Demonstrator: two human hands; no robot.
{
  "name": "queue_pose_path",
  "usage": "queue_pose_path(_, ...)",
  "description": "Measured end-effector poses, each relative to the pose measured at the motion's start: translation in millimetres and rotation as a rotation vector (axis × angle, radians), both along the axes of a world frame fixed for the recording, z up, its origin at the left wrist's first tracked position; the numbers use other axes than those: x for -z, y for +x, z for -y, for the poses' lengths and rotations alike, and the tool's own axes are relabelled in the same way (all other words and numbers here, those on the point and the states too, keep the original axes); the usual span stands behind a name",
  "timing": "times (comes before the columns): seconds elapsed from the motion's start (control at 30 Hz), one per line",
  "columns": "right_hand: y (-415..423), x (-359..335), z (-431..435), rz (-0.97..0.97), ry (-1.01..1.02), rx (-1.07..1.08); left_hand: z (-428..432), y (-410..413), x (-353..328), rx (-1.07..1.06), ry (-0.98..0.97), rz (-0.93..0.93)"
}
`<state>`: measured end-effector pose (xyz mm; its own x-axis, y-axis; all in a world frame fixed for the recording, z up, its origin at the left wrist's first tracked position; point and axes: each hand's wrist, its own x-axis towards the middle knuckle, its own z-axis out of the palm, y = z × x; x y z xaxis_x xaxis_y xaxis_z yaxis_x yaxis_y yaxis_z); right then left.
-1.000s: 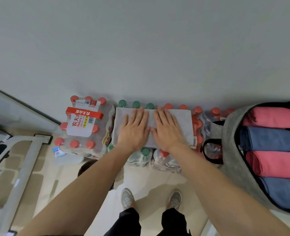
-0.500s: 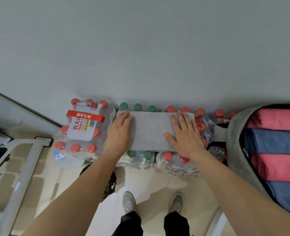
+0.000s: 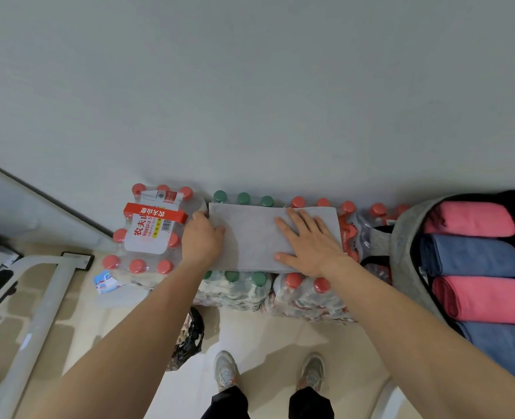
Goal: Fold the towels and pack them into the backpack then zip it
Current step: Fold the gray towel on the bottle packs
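Note:
A grey towel (image 3: 250, 237), folded into a long strip, lies flat on top of shrink-wrapped packs of water bottles (image 3: 241, 288). My left hand (image 3: 201, 240) grips the towel's left end, fingers curled over its edge. Flat on the towel's right half rests my right hand (image 3: 307, 243), with its fingers straight and spread. At the far right stands the open grey backpack (image 3: 401, 252), holding rolled pink towels (image 3: 474, 219) and blue towels (image 3: 474, 255) stacked in alternation.
A pack of red-capped bottles with a red and white label (image 3: 150, 231) sits left of the towel. The grey wall (image 3: 250, 101) rises right behind the packs. A white metal frame (image 3: 38, 297) and a dark bag (image 3: 189, 337) are on the tiled floor at the left.
Both hands slid apart from the towel's middle. The left reached the left end and curled over it; the right moved out and then came back a little onto the right half.

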<state>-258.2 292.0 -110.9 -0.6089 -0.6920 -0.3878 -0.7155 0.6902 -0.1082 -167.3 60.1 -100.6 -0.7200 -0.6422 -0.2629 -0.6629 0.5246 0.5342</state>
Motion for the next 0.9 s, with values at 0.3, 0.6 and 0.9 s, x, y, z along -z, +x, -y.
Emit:
queue_pose_path(0.3,5,4,11,-0.022,-0.022,0.033,10,-6,-40,0.039,0.118,-0.121)
queue_pose_path(0.6,12,3,25,-0.028,-0.087,0.078,-28,-31,-81,0.13,0.148,-0.274)
queue_pose_path(0.9,22,-3,-59,-0.12,-0.146,0.275,-118,-62,-50,0.282,0.151,-0.164)
